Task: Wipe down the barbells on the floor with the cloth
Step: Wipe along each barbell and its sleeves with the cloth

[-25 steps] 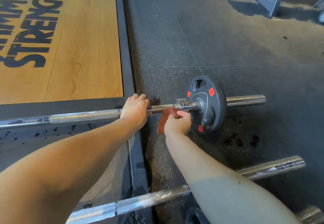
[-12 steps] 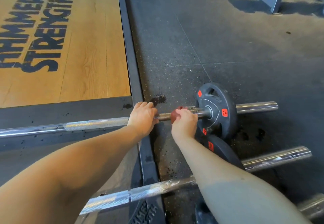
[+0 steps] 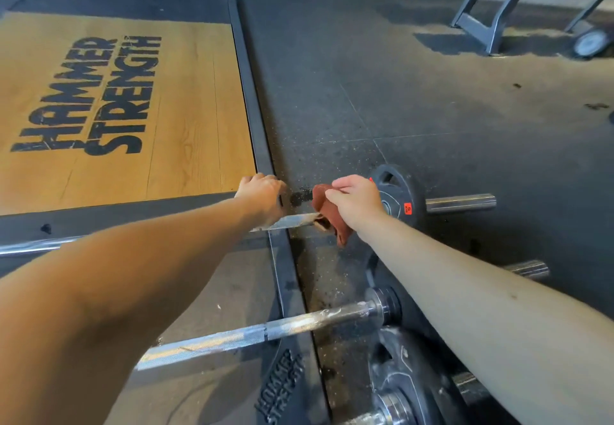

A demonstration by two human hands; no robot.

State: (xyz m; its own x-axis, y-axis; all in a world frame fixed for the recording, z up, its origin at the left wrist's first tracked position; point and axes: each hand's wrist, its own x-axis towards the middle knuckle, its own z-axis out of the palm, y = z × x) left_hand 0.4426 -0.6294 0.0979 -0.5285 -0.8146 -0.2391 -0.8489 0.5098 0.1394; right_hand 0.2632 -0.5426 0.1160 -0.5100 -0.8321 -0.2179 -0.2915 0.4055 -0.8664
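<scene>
A steel barbell [image 3: 292, 221] lies across the floor, carrying a small black plate [image 3: 400, 197] with orange marks at its right end. My left hand [image 3: 260, 197] grips the bar just left of the platform edge. My right hand [image 3: 357, 200] holds a reddish-brown cloth [image 3: 329, 213] wrapped over the bar beside the plate. A second barbell [image 3: 259, 333] lies nearer to me, with a black plate [image 3: 405, 381] at its right end, partly hidden by my right forearm.
A wooden lifting platform [image 3: 133, 108] with black lettering and a dark frame [image 3: 252, 108] fills the left. Dark rubber floor [image 3: 432, 108] stretches to the right. A metal rack on wheels [image 3: 531, 9] stands at the back right. Another bar's sleeve [image 3: 528, 270] pokes out past my right arm.
The view has tilted up, so more of the far floor shows. My right hand has slid the cloth a little left along the bar, away from the plate. My left hand keeps its grip.
</scene>
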